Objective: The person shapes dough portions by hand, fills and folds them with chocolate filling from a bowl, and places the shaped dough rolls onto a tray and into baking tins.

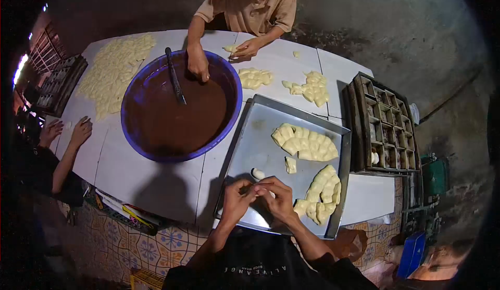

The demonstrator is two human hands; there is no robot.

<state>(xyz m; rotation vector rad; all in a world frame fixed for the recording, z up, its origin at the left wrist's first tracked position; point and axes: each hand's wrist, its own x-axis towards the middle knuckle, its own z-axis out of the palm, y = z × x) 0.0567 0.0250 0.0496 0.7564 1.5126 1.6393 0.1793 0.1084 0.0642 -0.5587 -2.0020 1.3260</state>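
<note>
A person in a tan shirt [263, 6] is at the far side of the bench [372, 199]. Patterned floor tiles [148, 249] show at near left, beside a yellow crate [149, 279]. Rightward sits a green object [436, 178], possibly a container.

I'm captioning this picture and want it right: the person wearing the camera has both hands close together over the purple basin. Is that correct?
Not quite: the hands are not over the purple basin. The head view shows the left hand and right hand over the metal tray. They are indeed close together.
</note>
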